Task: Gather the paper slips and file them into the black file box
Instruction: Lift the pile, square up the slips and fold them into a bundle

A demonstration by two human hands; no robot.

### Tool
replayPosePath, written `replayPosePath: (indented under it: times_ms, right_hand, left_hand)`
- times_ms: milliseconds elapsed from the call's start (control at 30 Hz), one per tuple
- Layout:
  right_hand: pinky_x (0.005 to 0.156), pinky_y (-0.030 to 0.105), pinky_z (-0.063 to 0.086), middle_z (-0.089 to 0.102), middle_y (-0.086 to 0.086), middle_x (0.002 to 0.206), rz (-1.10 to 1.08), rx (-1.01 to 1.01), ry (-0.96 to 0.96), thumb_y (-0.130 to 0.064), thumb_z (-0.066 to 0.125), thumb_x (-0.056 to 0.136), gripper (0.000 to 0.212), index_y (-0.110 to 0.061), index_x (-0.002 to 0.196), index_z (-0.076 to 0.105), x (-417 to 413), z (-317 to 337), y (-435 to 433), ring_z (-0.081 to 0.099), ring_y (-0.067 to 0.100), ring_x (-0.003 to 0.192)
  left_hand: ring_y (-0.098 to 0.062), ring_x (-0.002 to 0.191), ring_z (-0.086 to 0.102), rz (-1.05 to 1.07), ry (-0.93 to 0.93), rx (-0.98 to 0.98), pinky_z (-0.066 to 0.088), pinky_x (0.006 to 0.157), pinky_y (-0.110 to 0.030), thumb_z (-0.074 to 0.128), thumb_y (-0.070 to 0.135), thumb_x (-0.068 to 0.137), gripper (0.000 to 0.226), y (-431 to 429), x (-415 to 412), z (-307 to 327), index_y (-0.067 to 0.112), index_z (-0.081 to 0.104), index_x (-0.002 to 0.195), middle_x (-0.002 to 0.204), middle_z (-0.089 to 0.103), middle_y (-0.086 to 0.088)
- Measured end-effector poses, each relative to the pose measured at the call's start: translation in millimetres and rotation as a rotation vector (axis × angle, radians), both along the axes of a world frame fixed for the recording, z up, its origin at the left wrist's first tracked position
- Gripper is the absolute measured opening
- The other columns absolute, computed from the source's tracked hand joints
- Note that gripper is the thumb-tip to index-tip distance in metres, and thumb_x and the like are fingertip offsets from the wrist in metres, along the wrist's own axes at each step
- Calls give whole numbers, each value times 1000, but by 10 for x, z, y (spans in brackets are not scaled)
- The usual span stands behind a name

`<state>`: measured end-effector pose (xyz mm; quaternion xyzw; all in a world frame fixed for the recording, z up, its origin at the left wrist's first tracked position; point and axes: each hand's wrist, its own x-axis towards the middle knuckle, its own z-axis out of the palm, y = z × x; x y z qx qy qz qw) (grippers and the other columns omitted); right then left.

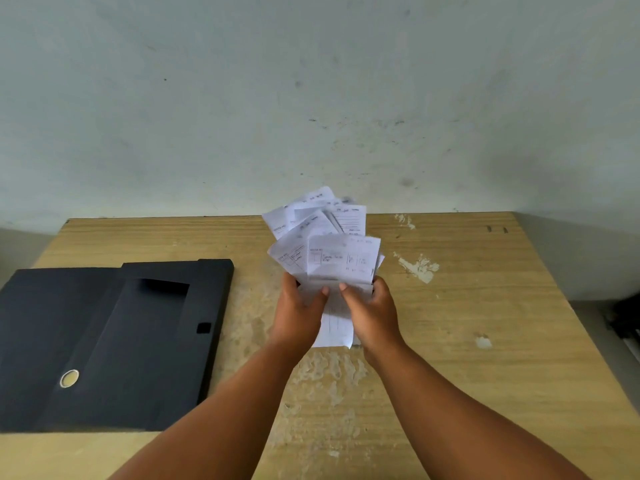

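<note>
A fanned bundle of white paper slips with printed lines and handwriting stands upright above the middle of the table. My left hand grips its lower left side and my right hand grips its lower right side, thumbs pressed on the front sheet. The bundle's bottom end shows between my wrists. The black file box lies flat on the table's left side, a hand's width left of my left hand, with a metal ring hole near its front and a rectangular cut-out in its flap.
The wooden table has worn, peeling patches in the middle and right. A pale wall rises right behind its far edge. Dark objects sit beyond the table's right edge.
</note>
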<state>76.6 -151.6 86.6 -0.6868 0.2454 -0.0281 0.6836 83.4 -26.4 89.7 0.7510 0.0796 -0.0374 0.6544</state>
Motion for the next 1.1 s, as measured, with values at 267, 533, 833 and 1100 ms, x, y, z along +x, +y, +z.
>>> replayPosePath:
  times_ms: [267, 533, 833, 1100]
  right_hand:
    - [68, 29, 57, 72, -1, 103, 9, 60, 25, -17, 66, 91, 22, -19, 113, 59, -30, -15, 34, 72, 16, 91]
    - [78, 36, 59, 71, -4, 106, 41, 36, 4, -25, 65, 93, 20, -25, 112, 59, -29, -46, 61, 71, 16, 95]
    - [84, 38, 60, 71, -5, 111, 68, 20, -22, -26, 66, 93, 32, -27, 123, 56, -45, -49, 69, 71, 14, 99]
    - [78, 27, 56, 68, -13, 113, 85, -25, -41, -23, 66, 93, 42, -36, 130, 52, -80, -57, 68, 68, 7, 100]
  left_hand:
    - [-6, 110, 64, 33, 0, 38, 58, 87, -33, 71, 7, 87, 50, 57, 3, -83, 29, 50, 125, 117, 67, 13]
    - [-1, 105, 66, 7, -136, 41, 55, 81, -19, 71, 2, 87, 51, 138, 22, -39, 22, 50, 129, 113, 69, 13]
    - [3, 87, 62, 68, -133, 48, 50, 74, -23, 39, 31, 108, 16, 153, 122, 58, 36, 52, 115, 104, 66, 9]
    - [-17, 95, 65, 39, -90, 182, 52, 71, -27, 37, 27, 109, 18, 163, 126, -1, 28, 53, 116, 106, 67, 1]
